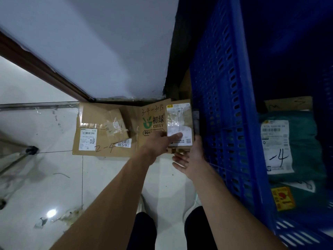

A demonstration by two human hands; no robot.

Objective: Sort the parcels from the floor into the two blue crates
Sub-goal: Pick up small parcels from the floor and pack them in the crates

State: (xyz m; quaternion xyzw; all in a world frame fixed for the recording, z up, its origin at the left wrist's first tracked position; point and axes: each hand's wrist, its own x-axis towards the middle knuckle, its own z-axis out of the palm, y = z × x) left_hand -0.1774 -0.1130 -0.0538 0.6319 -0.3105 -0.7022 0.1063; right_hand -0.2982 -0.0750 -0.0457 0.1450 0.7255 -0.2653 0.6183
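Two hands are showing in my feed. The left hand (pixel 158 143) is gripping a small parcel (pixel 180 121), a brown box with a white label, at its lower left corner, with the thumb lying across the label and the fingers curled behind. The right hand (pixel 189 161) is hanging open just beneath that box, palm turned up and fingers straight; I cannot tell whether it is touching the box. The small parcel is being held just above the floor (pixel 54 177), right beside the outer wall of the blue crate (pixel 225 105), the one crate I am seeing.

Three more parcels are lying on the floor against the wall. There is one big flat carton (pixel 90 114) marked "2-4". One little taped box (pixel 117 123) is resting on top of it. One printed carton (pixel 153 121) with a green logo is sitting partly behind the left hand.

Inside the crate I am counting three parcels. One green bag (pixel 304 141) is carrying a white label. One brown box (pixel 288 103) is lying behind it. One dark bag (pixel 282 198) with a yellow sticker is lying nearest me.

One metal stand leg (pixel 21 156) is standing on the tiles at far left.
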